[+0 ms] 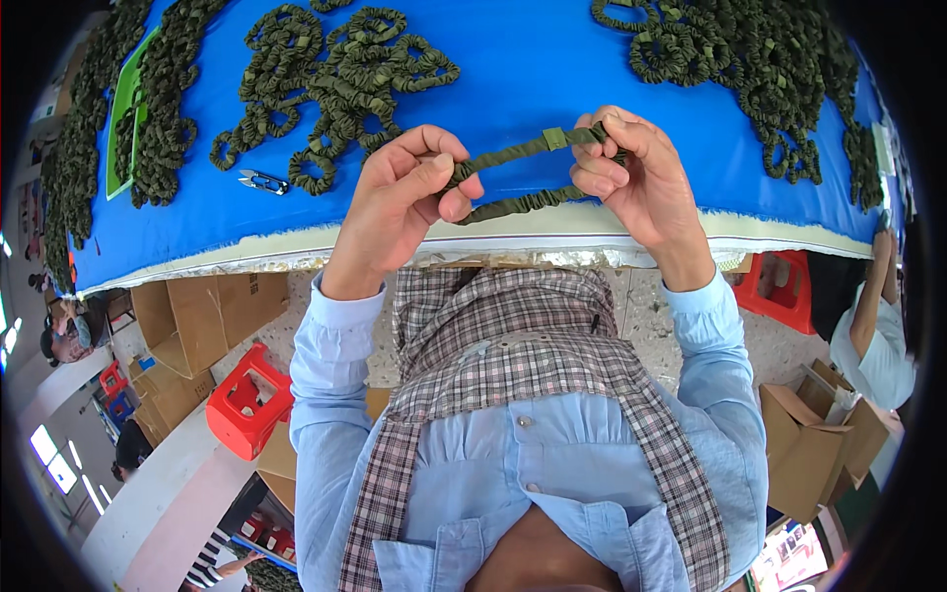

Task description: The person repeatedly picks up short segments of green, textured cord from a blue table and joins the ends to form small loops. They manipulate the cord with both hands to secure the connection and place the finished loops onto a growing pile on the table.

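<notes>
Currently, head view: left hand (pixel 400 197) and right hand (pixel 646 178), fingers pinching opposite ends of a dark-green gathered fabric loop (pixel 508 154), stretched near the front edge of the blue-covered table (pixel 523 59). Square tab (pixel 555 139) on upper strand. Thread snips (pixel 263 182) beside left pile of loops (pixel 340 84); another pile (pixel 735 64), far right.

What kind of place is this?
Probably a small sewing workshop: heaps of gathered green fabric rings, snips lying beside one heap, and cardboard boxes on the floor.
</notes>
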Demonstrator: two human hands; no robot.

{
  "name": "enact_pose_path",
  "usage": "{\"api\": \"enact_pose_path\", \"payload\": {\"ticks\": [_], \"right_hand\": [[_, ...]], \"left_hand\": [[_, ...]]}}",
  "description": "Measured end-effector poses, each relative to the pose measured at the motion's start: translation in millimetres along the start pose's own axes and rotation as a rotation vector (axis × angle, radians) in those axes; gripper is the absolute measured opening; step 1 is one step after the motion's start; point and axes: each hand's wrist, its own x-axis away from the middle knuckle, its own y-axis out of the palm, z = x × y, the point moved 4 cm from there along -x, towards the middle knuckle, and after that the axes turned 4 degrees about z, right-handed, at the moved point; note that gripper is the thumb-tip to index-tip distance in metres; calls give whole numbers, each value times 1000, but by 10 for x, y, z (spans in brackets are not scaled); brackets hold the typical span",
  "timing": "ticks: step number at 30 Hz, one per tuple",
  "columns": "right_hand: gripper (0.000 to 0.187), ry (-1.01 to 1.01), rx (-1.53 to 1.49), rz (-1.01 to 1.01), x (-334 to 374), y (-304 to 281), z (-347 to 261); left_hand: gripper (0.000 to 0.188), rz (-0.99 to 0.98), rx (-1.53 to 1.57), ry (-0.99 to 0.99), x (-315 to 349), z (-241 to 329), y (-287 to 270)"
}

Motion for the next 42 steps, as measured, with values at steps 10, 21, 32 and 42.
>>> {"api": "enact_pose_path", "payload": {"ticks": [10,21,32,42], "right_hand": [[18,47,218,-23,-8,127,150],[15,46,327,-28,8,161,125],[15,52,253,24,-7,116,73],[15,129,296,-8,-48,106,98]], "left_hand": [[19,22,-219,-14,-31,-16,114],[13,127,-431,130,-127,-115,276],[10,42,-124,6,-100,-138,173],[16,-25,-11,1,-143,-126,162]]}}
